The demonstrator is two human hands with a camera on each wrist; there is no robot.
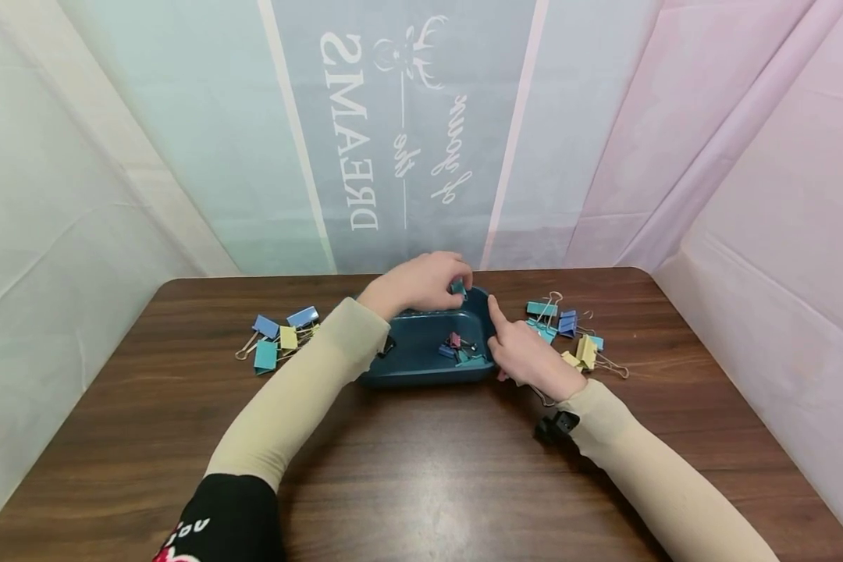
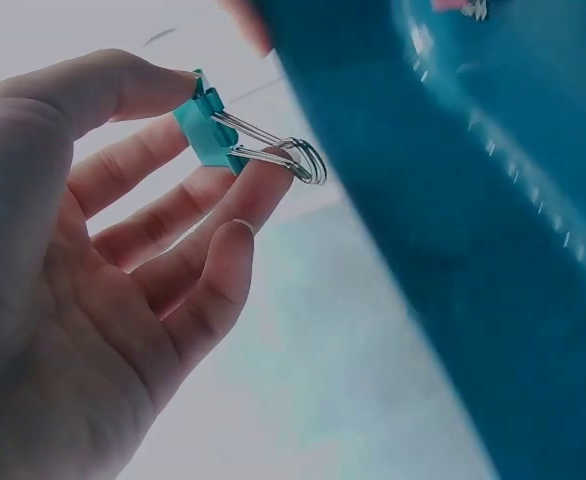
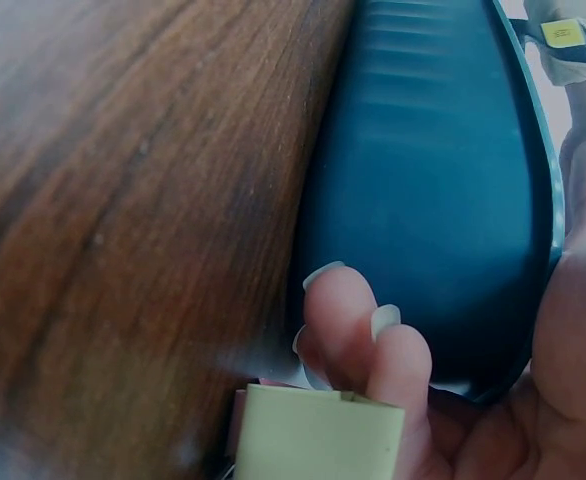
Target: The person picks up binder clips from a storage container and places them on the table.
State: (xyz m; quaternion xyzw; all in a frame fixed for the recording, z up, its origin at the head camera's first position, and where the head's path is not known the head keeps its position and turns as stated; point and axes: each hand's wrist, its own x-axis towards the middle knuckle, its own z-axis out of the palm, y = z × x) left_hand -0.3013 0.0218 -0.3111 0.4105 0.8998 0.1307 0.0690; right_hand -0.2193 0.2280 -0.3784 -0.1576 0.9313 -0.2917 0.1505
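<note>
My left hand (image 1: 421, 282) reaches over the far side of a dark teal tray (image 1: 403, 347). Its thumb and fingers pinch a teal binder clip (image 2: 203, 135), whose wire handles point toward the tray in the left wrist view. At the tray's right end, my right hand (image 1: 530, 351) grips the wall, its index finger stretched along the rim. Curled fingertips (image 3: 338, 300) of that hand lie against the tray's outer side. Inside the tray are a red clip (image 1: 455, 340), a blue clip (image 1: 446, 351) and a teal clip (image 1: 474, 361), all small.
Left of the tray lies a pile of blue, teal and yellow binder clips (image 1: 288, 338). Another such pile, with a yellow clip (image 1: 587, 353), lies to the right. One pale yellow clip (image 3: 318, 440) is close by my right fingers. Behind the brown table (image 1: 421, 460) hangs a printed curtain (image 1: 407, 140).
</note>
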